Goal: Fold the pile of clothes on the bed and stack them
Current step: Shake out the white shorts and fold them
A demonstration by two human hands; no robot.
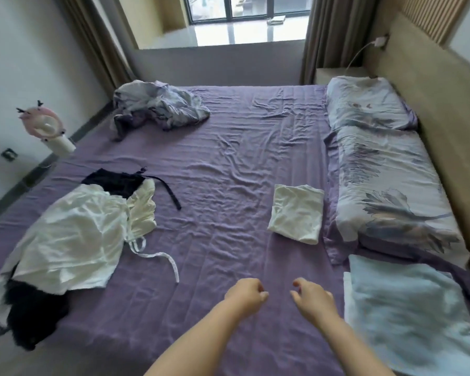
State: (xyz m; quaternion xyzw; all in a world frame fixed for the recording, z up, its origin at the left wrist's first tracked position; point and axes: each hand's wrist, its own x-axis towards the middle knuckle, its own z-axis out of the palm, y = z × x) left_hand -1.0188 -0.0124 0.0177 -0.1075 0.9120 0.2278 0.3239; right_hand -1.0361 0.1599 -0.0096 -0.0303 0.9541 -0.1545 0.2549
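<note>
Two forearms cut off by the bottom edge, rising over the purple sheet [215,164]. Left hand [246,293] loosely curled, holding nothing; right hand [314,297] likewise loosely curled and empty, fingertips of the two near but apart. Open wrinkled sheet between and ahead of both hands. At near right, one pale blue folded blanket [407,310], its lower corner running out of view. At near left, the unfolded pile: one white garment [71,234] with a loose white tie trailing onto the sheet, over a black garment [30,318], partly hidden and blurred at the bed's edge. Another black piece [117,180] with a strap behind the white one; count of items in the pile hard to tell. Right of centre, one folded cream garment [297,213], alone, just beside the floral pillows [385,185]; two pillows along the headboard. Far left corner, one crumpled floral cover [158,107]. Beyond, a window.
</note>
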